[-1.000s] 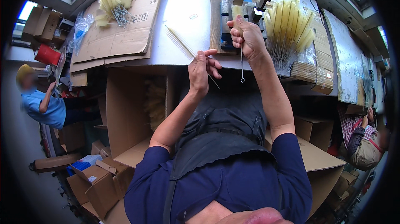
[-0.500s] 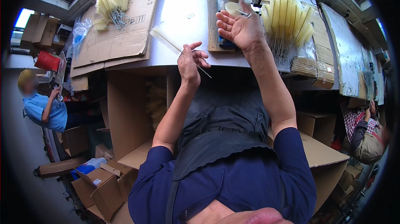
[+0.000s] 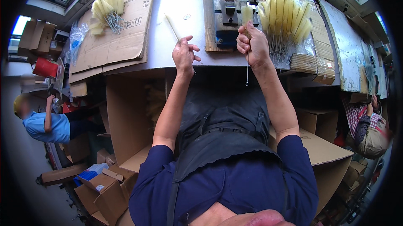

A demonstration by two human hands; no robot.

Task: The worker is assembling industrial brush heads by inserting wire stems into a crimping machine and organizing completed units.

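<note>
Between the thumb and fingers of my left hand [image 3: 184,58] is a slim pale bottle brush [image 3: 171,26], its bristled end slanting up and left over the white table. My right hand [image 3: 256,46] is closed around a second bottle brush [image 3: 247,14]. That brush stands upright, yellowish bristles on top, and its wire handle with a looped end hangs below my fist. Just left of my right hand is a dark metal fixture [image 3: 229,12] with a blue base, mounted on a wooden board [image 3: 209,24]. Several yellow bottle brushes [image 3: 282,16] lie fanned out to the right.
At the left, another bunch of brushes [image 3: 108,7] lies on flattened cardboard [image 3: 130,37]. Open cardboard boxes [image 3: 130,108] stand below the table edge. One person in a light blue shirt [image 3: 50,126] is at far left; another in a checked sleeve [image 3: 354,114] is at far right.
My right hand has gone from open, palm up by the fixture, to closed round an upright brush. The left hand's brush has swung steeper, and that hand has shifted slightly left.
</note>
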